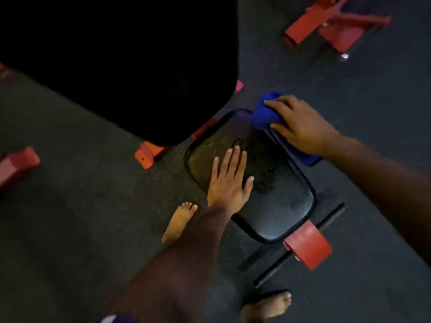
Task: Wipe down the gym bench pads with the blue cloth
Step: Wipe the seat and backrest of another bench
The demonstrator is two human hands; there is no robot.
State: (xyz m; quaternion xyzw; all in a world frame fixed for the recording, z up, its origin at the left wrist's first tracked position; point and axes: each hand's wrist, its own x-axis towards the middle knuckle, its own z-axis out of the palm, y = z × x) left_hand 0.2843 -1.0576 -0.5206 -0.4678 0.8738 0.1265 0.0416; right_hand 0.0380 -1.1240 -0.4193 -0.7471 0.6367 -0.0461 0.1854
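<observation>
Seat pad: your left hand lies flat on it, fingers straight, holding nothing. Blue cloth: at the pad's far right edge, under your right hand, fingers curled over it. Keep bracing; draw overlapping strokes nearward, covering the dull smudged middle.

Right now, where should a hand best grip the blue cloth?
Grip the bunched upper end of the blue cloth, from above. It lies draped over the seat pad's far edge, and the right hand already covers its middle; the left hand rests flat on the pad.
</observation>
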